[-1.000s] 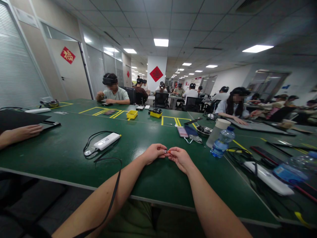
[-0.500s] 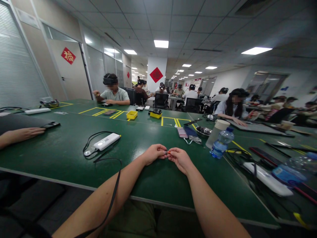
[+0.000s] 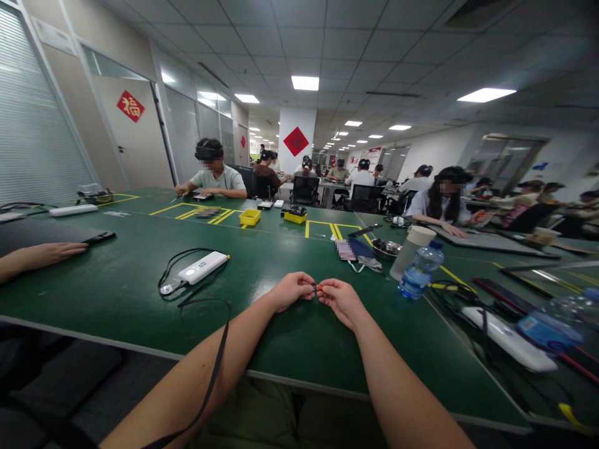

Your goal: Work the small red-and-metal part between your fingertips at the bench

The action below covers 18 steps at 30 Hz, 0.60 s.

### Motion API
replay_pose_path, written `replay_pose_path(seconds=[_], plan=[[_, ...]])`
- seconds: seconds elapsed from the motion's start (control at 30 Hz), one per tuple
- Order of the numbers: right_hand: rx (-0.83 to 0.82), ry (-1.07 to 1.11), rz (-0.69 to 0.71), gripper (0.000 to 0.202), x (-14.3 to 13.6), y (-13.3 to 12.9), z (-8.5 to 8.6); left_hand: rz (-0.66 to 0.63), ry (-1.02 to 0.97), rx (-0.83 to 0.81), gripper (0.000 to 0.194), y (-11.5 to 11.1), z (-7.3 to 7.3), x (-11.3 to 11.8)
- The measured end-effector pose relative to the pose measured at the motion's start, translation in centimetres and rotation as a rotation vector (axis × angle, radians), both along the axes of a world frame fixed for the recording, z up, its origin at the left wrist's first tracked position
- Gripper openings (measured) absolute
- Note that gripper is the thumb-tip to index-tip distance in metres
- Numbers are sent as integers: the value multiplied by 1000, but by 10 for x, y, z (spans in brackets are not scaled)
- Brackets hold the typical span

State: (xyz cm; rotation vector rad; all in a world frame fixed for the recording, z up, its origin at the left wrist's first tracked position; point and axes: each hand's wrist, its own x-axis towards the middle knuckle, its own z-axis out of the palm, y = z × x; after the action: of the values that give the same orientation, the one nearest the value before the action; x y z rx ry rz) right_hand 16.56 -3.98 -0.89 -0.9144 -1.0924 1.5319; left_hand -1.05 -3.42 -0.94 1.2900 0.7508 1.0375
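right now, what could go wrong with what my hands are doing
The small orange piece in the right hand could slip and drop, since only fingertips pinch it. The black strap crosses the left forearm in this view, so it might snag if the left hand moves. The water bottle stands upright to the right and could tip if bumped.

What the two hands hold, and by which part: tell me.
The right hand pinches a small orange piece, the left hand a small dark piece; they are too small to tell which part is gripped.
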Motion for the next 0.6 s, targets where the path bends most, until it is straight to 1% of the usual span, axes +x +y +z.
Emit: replay_pose_path(seconds=[0.13,0.37,0.6], plan=[[3,-6,4,16,-1,-1,0,-12,6,-7,23,1,0,0],[14,-40,-7,22,-1,-2,-1,-23,9,-1,22,5,-5,1],[-8,13,35,13,1,1,-1,-32,-34,-52,21,4,-3,0]])
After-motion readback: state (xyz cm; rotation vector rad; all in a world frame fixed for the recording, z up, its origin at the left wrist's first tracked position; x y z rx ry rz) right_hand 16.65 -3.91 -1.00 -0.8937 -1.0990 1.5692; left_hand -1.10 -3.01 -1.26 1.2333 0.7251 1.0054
